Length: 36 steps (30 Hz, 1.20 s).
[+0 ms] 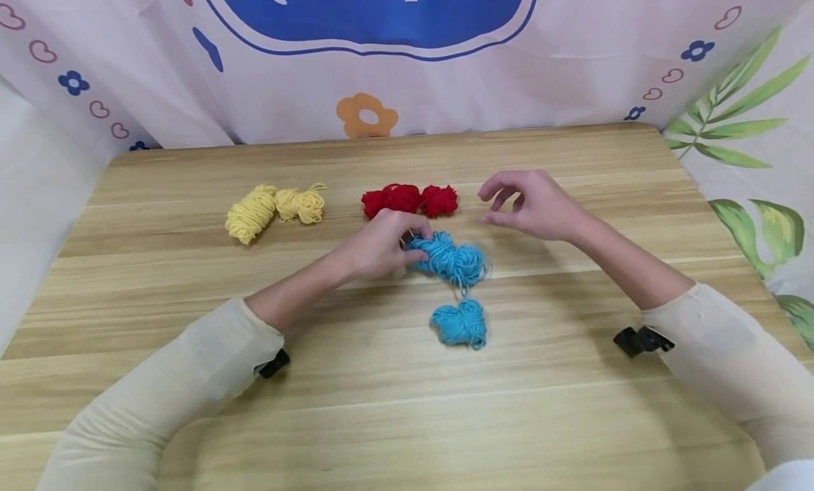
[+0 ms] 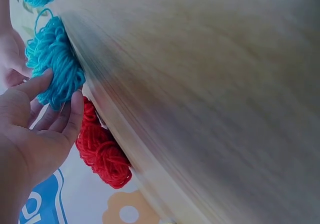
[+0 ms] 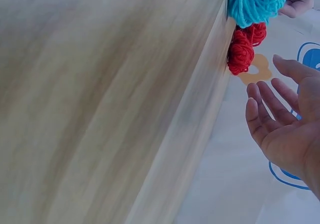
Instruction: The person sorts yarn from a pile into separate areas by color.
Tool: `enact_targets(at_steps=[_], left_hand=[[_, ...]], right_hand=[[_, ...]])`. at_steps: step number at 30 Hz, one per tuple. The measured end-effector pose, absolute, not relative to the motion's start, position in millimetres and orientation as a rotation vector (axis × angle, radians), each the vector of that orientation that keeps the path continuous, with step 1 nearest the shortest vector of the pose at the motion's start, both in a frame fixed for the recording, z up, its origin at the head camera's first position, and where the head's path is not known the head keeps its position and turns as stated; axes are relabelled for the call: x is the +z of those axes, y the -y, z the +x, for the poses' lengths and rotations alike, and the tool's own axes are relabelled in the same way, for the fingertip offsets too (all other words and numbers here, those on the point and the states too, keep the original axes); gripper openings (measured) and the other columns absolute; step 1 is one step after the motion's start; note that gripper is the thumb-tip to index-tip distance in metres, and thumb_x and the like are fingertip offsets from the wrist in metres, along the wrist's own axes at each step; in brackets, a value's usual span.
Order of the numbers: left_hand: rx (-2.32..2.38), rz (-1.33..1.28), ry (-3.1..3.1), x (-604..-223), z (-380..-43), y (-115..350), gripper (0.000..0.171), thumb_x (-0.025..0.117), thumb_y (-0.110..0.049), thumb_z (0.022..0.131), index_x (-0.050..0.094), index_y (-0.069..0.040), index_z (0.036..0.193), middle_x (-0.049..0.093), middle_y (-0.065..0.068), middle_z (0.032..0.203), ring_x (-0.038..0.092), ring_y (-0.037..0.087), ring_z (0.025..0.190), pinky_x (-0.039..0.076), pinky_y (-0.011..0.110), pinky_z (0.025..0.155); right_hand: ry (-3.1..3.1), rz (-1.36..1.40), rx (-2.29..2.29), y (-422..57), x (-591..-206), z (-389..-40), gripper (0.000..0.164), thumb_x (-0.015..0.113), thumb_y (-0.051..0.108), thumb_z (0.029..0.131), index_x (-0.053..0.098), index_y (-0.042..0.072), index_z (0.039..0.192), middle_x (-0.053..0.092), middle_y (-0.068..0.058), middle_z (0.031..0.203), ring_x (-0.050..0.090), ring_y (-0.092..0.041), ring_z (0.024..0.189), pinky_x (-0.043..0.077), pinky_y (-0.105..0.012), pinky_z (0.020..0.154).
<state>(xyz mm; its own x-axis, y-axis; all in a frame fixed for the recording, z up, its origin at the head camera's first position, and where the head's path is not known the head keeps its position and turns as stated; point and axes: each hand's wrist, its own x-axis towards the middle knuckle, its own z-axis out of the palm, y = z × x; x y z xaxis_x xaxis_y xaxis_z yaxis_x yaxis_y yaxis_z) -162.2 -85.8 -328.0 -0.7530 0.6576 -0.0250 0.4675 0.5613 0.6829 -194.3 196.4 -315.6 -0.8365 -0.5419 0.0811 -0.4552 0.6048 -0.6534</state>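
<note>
My left hand (image 1: 381,245) pinches the left end of a light-blue yarn bundle (image 1: 454,260) between thumb and fingers. In the left wrist view that bundle (image 2: 56,58) shows its loose loops, with the thumb and fingertips at one end. A strand runs from it down to a smaller blue yarn clump (image 1: 461,323) on the table. My right hand (image 1: 535,205) hovers to the right of the bundle, its fingers loosely bent and holding nothing; the right wrist view shows its palm (image 3: 290,144) bare. Just behind the left hand lies red yarn (image 1: 402,197), partly covered by it.
Yellow yarn (image 1: 252,214) in two bunched parts lies at the left of the wooden table (image 1: 394,420). A printed white cloth (image 1: 273,95) hangs along the table's back edge. Black devices (image 1: 642,341) are strapped beneath both sleeves.
</note>
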Motion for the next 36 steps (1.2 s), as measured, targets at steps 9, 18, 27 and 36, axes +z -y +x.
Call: enact_targets(at_steps=[9,18,27,36], left_hand=[[1.031,0.927,-2.542,-326,-164,83,0.015,0.081,-0.006,0.090,0.073,-0.004,0.102,0.071,0.007,0.099,0.061,0.023,0.093,0.055,0.032,0.080],[1.097,0.915,-2.580,-321,-167,82,0.015,0.081,-0.007,0.090,0.073,-0.002,0.101,0.071,0.008,0.099,0.060,0.024,0.092,0.054,0.033,0.081],[1.136,0.885,-2.613,-316,-174,78,0.017,0.081,-0.008,0.091,0.072,-0.001,0.104,0.070,0.009,0.098,0.057,0.025,0.089,0.050,0.032,0.077],[1.167,0.858,-2.632,-314,-179,73,0.016,0.078,-0.008,0.093,0.071,0.000,0.105,0.067,0.010,0.093,0.055,0.025,0.082,0.047,0.030,0.071]], right_hand=[[-2.720,-0.870,-1.052,-205,-313,-184,0.026,0.082,0.004,0.088,0.072,-0.003,0.111,0.074,-0.017,0.110,0.071,-0.026,0.095,0.056,-0.025,0.073],[-2.711,-0.913,-1.071,-211,-312,-178,0.025,0.081,0.003,0.088,0.072,-0.002,0.111,0.074,-0.017,0.108,0.071,-0.025,0.093,0.057,-0.024,0.073],[-2.691,-0.906,-1.071,-214,-309,-171,0.027,0.083,0.003,0.087,0.073,-0.002,0.112,0.075,-0.015,0.108,0.070,-0.024,0.093,0.055,-0.020,0.073],[-2.662,-0.926,-1.100,-218,-309,-166,0.024,0.082,0.002,0.087,0.073,0.000,0.110,0.075,-0.012,0.104,0.070,-0.020,0.090,0.055,-0.019,0.071]])
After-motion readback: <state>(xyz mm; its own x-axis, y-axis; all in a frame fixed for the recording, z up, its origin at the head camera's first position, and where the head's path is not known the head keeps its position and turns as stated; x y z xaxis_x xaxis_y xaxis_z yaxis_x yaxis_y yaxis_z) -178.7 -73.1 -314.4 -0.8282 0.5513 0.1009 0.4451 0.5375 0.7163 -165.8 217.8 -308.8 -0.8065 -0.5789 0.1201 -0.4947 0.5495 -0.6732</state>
